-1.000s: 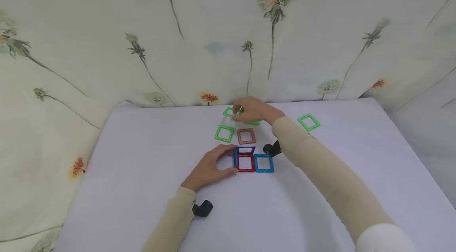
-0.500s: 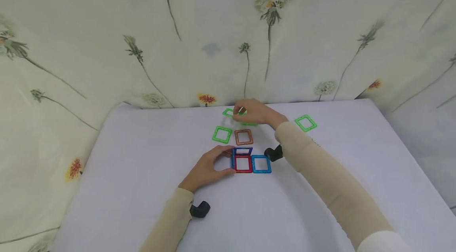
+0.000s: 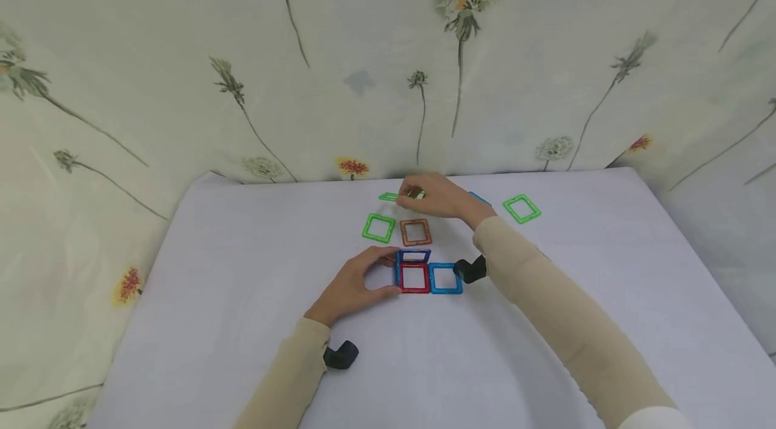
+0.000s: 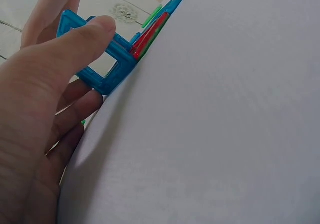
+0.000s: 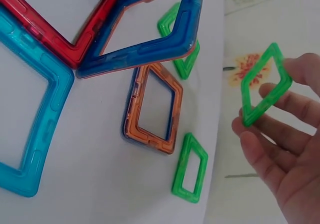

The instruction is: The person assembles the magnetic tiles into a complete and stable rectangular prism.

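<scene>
My left hand point(image 3: 358, 289) holds an upright blue magnetic tile point(image 4: 119, 73), thumb on one face and fingers behind. This tile stands at the left side of a flat red magnetic tile point(image 3: 429, 279). A darker blue tile point(image 3: 415, 252) rises tilted from the red tile's far edge, and a light blue tile point(image 3: 446, 291) lies flat at its right. Beyond them my right hand point(image 3: 438, 196) pinches a green square magnetic tile point(image 5: 269, 103) between thumb and fingers, raised off the table. In the head view that tile is partly covered by the hand.
An orange tile point(image 3: 415, 243) and a green tile point(image 3: 365, 228) lie just beyond the joined tiles. Another green tile point(image 5: 179, 178) lies near the right hand. Farther right are a blue tile point(image 3: 480, 198) and a green tile point(image 3: 530, 217). A flowered cloth point(image 3: 303, 119) hangs behind the table.
My right hand has come slightly nearer and rightward with the green tile, which now looks flatter. A blue tile shows behind the right wrist. The left hand keeps its hold.
</scene>
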`<state>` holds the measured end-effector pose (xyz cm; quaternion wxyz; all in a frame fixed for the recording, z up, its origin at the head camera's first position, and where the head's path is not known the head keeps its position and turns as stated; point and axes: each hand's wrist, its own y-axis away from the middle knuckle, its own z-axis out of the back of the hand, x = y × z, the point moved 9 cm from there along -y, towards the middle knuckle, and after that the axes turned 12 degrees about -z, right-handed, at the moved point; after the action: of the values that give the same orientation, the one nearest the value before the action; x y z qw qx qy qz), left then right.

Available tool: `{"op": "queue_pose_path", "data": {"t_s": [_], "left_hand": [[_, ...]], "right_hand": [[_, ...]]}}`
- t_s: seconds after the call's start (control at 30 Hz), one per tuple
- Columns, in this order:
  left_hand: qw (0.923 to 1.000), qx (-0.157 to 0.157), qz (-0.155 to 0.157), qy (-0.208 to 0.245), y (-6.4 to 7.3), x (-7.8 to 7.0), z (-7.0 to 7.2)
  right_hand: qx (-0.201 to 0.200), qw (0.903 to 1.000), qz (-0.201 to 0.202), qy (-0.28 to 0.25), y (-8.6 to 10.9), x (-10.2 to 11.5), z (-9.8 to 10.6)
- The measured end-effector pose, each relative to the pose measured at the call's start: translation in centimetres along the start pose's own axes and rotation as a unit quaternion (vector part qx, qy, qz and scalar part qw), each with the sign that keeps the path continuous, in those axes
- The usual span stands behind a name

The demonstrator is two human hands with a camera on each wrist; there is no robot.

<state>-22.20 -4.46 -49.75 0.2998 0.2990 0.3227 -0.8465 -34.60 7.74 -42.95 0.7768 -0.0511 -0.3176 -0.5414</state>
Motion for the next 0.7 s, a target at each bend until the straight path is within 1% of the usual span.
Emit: {"op": "queue_pose_path", "data": {"t_s": [0.2, 0.3, 0.43, 0.57, 0.7], "left_hand": [[0.9999, 0.007, 0.011, 0.001, 0.0, 0.1, -0.2], [0.9999, 0.008, 0.011, 0.002, -0.1, 0.1, -0.2], [0.9999, 0.001, 0.012, 0.001, -0.2, -0.1, 0.0], [0.9999, -0.003, 0.013, 0.002, -0.1, -0.1, 0.1], [1.0000, 0.002, 0.007, -0.001, -0.1, -0.3, 0.1]], "right_hand": [[-0.003, 0.9997, 0.004, -0.024, 0.5, -0.7, 0.1], [0.003, 0.9993, 0.011, -0.036, 0.9, -0.7, 0.2], [0.016, 0.9988, 0.010, -0.046, 1.5, -1.0, 0.0], [0.022, 0.9987, 0.006, -0.045, 1.9, -1.4, -0.3], [0.017, 0.9988, 0.016, -0.042, 2.3, -1.8, -0.3]]}}
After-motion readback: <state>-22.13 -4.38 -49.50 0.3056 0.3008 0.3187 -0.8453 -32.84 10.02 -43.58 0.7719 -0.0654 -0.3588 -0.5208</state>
